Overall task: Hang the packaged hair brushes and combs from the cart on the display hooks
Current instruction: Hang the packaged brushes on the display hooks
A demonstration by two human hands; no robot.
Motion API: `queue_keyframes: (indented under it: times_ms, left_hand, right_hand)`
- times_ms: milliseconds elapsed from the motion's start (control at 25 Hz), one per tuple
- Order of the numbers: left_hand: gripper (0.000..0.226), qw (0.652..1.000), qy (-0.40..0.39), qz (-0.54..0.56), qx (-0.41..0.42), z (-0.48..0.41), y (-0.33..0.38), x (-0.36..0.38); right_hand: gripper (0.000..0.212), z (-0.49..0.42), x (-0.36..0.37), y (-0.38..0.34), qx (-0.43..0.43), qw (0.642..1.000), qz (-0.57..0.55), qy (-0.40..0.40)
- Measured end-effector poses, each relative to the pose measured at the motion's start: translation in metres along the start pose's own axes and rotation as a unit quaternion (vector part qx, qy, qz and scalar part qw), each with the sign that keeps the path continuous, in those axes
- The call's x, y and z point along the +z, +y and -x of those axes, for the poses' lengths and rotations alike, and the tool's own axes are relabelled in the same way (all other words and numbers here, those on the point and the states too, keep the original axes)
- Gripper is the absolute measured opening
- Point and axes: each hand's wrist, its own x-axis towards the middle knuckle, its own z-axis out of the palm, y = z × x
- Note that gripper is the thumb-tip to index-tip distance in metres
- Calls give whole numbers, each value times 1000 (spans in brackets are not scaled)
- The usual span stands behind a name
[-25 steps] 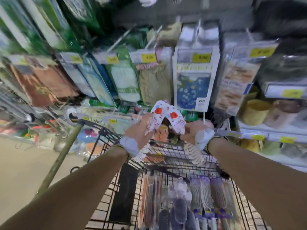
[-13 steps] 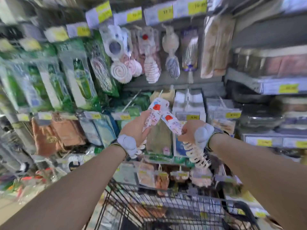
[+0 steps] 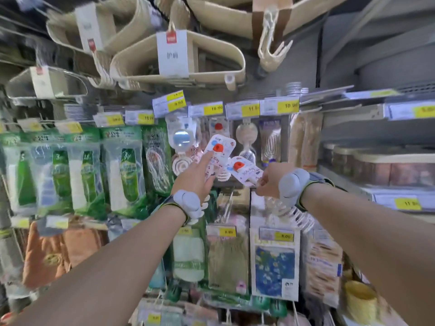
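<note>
My left hand [image 3: 196,178] grips a packaged pink comb by its white header card [image 3: 218,150], which bears a red dot and is raised toward the display. My right hand [image 3: 270,178] pinches a second packaged comb by its card [image 3: 243,169], and that comb's teeth [image 3: 299,216] hang below my wrist. Both cards sit just below the display hooks [image 3: 217,118] under the yellow price tags. On those hooks hang a mirror pack [image 3: 180,140], a matching comb pack [image 3: 218,127] and brush packs [image 3: 270,142]. The cart is out of view.
Green packaged goods [image 3: 124,170] hang on hooks to the left. Beige hangers [image 3: 179,57] hang overhead. Shelves with jars [image 3: 376,165] stand to the right. Cloth packs [image 3: 227,257] and a blue floral pack [image 3: 274,264] hang below my hands.
Both hands have lifted the two comb packs from above the cart up to the row of brush hooks. My view has tilted upward, and the cart has dropped out of sight.
</note>
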Motion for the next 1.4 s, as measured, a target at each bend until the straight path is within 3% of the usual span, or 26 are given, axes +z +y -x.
queue_keyframes:
  times_ms: [240, 400, 560, 1000, 1400]
  left_hand:
    - [64, 1000, 23, -20, -5, -35, -10, -6]
    - [67, 995, 54, -77, -32, -51, -12, -11]
    - [69, 994, 45, -89, -47, -61, -12, -8]
    - [72, 994, 101, -38, -33, -57, -12, 16]
    - [68, 994, 84, -22, -58, -58, -7, 6]
  right_hand:
    - [18, -26, -20, 4, 4, 998, -51, 38]
    - [25, -35, -27, 7, 31, 991, -117, 56]
    - [30, -30, -35, 8, 32, 994, -102, 29]
    - [26, -41, -17, 12, 42, 994, -100, 14]
    - [27, -51, -14, 1, 40, 989, -133, 41]
